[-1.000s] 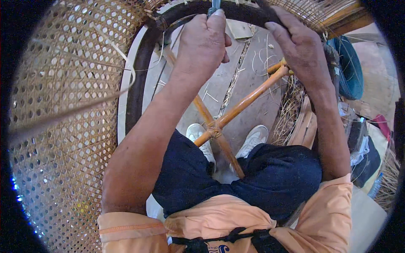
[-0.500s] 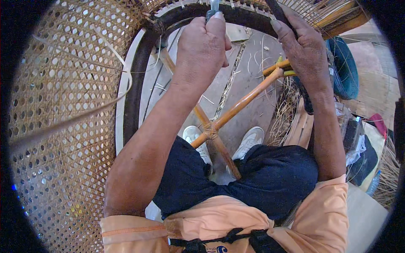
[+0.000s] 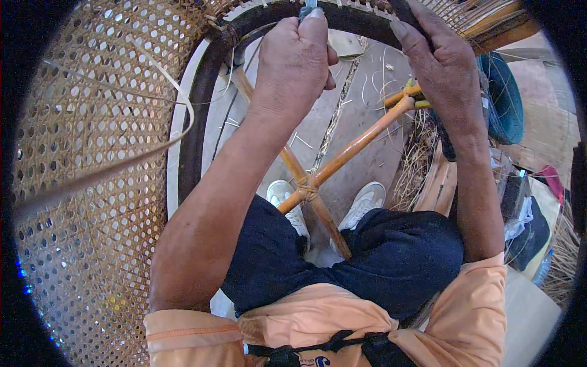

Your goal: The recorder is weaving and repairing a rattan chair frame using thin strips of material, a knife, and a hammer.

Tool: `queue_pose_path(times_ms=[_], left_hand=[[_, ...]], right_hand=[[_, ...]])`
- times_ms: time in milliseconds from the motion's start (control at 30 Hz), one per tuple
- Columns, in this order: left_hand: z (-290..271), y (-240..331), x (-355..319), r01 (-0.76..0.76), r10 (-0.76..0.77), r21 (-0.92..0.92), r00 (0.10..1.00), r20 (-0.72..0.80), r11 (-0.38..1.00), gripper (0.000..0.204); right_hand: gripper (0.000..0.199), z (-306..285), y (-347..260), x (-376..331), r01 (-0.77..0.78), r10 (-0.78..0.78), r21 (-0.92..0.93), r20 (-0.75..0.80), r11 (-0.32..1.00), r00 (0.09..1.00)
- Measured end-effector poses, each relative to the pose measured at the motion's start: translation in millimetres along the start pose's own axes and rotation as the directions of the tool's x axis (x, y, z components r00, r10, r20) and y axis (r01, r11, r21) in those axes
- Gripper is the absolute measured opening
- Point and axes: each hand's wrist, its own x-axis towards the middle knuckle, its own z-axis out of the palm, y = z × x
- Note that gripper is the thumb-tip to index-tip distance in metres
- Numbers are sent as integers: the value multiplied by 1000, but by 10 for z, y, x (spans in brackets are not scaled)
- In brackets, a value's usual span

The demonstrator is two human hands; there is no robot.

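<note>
Head view: hands [image 3: 298, 58] gripping dark hoop [image 3: 202, 122].

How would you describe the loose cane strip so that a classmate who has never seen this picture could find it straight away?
Start at the big woven cane panel with its honeycomb of small holes, filling the left side. Lying across it is the loose cane strip, a flat pale ribbon that runs up from the lower left and curls over near the dark curved frame. Unlike the woven strands, it lies free and unwoven.
</note>
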Motion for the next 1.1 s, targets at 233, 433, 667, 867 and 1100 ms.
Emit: queue_pose_path(times_ms=[233,433,667,867,1100], left_hand=[[-31,-11,-9,-61,61,4,998,21,998,35],[-97,-8,-31,-35,35,33,999,-4,999,31],[-88,-5,-46,-58,62,96,997,-38,994,32],[-92,61,-52,-24,28,104,999,-46,994,32],[-41,-10,7,-20,22,53,999,-48,998,32]], right_hand=[[28,-26,-188,51,-195,199,-39,128,980,972],[29,-12,-86,41,-105,106,-9,65,994,992],[27,21,-156,49,-188,188,-3,89,982,978],[26,11,-221,92,-216,213,21,97,976,972],[26,27,-290,99,-159,156,28,102,987,982]])
